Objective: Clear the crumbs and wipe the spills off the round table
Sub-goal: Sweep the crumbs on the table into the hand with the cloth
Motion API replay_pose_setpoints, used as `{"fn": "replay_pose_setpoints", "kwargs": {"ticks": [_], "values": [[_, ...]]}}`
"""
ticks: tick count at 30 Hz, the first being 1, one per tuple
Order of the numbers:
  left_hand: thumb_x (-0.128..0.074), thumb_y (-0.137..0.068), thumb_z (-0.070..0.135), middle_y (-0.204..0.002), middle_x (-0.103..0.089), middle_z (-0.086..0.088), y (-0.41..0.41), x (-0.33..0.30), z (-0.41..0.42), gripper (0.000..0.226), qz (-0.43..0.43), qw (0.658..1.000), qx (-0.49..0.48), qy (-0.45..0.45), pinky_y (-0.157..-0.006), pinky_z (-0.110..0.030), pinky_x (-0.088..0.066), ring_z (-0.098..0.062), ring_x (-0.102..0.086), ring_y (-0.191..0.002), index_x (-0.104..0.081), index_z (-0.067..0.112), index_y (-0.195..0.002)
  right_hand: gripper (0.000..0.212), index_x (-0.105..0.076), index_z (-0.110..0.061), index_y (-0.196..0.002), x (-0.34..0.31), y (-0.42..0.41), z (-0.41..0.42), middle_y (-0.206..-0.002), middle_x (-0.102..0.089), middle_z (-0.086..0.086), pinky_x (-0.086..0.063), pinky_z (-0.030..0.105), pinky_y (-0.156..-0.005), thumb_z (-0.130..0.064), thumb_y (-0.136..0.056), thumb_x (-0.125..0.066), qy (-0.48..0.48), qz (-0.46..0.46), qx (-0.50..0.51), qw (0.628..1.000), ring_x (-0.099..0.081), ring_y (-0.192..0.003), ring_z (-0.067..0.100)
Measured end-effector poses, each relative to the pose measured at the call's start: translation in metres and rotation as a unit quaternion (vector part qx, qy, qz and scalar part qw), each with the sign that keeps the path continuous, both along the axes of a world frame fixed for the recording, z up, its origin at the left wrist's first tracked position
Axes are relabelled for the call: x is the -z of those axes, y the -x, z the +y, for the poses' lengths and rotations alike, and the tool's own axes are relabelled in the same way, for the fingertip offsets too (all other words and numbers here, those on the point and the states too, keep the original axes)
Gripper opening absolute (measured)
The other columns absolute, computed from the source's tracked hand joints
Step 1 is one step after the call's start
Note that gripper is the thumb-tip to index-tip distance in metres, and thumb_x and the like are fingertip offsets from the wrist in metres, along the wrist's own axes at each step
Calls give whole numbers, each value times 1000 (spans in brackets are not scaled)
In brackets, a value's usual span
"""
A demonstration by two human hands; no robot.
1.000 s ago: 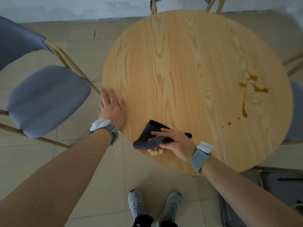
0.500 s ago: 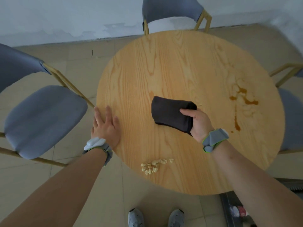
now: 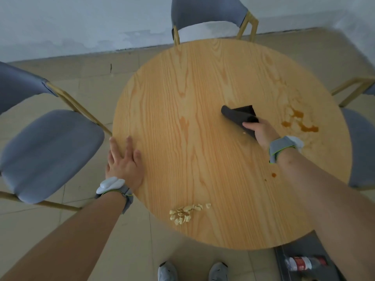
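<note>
The round wooden table (image 3: 203, 98) fills the middle of the view. My right hand (image 3: 261, 131) grips a folded dark grey cloth (image 3: 240, 115) on the table's right half, just left of an orange-brown spill (image 3: 299, 120). Two small drops (image 3: 274, 175) lie nearer, beside my right forearm. A pile of pale crumbs (image 3: 183, 213) sits near the front edge. One single crumb (image 3: 244, 132) lies under the cloth hand. My left hand (image 3: 124, 161) rests flat on the table's left edge, fingers straight.
Grey padded chairs stand to the left (image 3: 50, 153), at the far side (image 3: 209, 11) and to the right (image 3: 361, 147). A dark bin (image 3: 304, 262) with a plastic bottle (image 3: 304, 263) sits on the floor at the front right. My shoes (image 3: 192, 271) show below the table edge.
My right hand has lifted the cloth off the crumb pile and carried it away and to the right, toward the spill. The crumbs stay by the front edge. My left hand has kept its place.
</note>
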State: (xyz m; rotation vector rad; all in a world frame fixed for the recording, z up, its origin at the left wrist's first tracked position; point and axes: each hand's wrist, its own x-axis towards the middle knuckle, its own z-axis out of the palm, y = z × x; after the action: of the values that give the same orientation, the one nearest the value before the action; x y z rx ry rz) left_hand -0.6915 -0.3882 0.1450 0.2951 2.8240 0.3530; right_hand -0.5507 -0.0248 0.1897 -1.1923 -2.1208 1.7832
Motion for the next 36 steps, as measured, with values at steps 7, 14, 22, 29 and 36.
{"fn": "replay_pose_setpoints", "kwargs": {"ticks": [7,14,22,29,36], "values": [[-15,-103,54,-168,14,-4,-4,-8,1,59,-5,1000,-5,-1,-120,-53,-21,-33,-10,-152,-2,39,-159,49,-45,-33,-144,16,-22,-52,-150,-43,-5,-22,33,-118,-23,-96,-54,31,-9,-72,997,-34,-140,14],[-16,-104,51,-168,12,-6,-6,-9,2,58,-4,1000,-5,-12,-121,-53,-20,-33,-10,-152,-4,38,-159,38,-52,-46,-127,14,-56,-114,-152,-36,-16,-11,29,-115,-19,-100,-50,78,13,-152,985,-16,-147,7],[-18,-104,50,-168,7,-9,-5,-3,0,58,18,1000,-4,-13,-119,-54,-24,-35,-14,-151,-9,35,-159,53,-57,-71,-106,18,-86,-167,-138,-45,-36,-14,24,-110,-18,-99,-52,119,30,-170,978,-16,-144,3],[-15,-103,53,-168,9,-8,-6,2,-1,59,19,1000,0,-7,-120,-52,-22,-33,-11,-152,-6,36,-159,44,-59,-61,-113,14,-93,-184,-145,-44,-23,-18,15,-106,-21,-95,-55,137,41,-167,976,-17,-143,1],[-20,-104,50,-168,4,-12,-10,4,0,58,45,999,-5,-27,-122,-52,-14,-33,-5,-154,-13,33,-159,41,-61,-44,-123,9,-100,-193,-138,-55,-17,-34,7,-98,-17,-94,-56,162,61,-130,976,-39,-135,2]]}}
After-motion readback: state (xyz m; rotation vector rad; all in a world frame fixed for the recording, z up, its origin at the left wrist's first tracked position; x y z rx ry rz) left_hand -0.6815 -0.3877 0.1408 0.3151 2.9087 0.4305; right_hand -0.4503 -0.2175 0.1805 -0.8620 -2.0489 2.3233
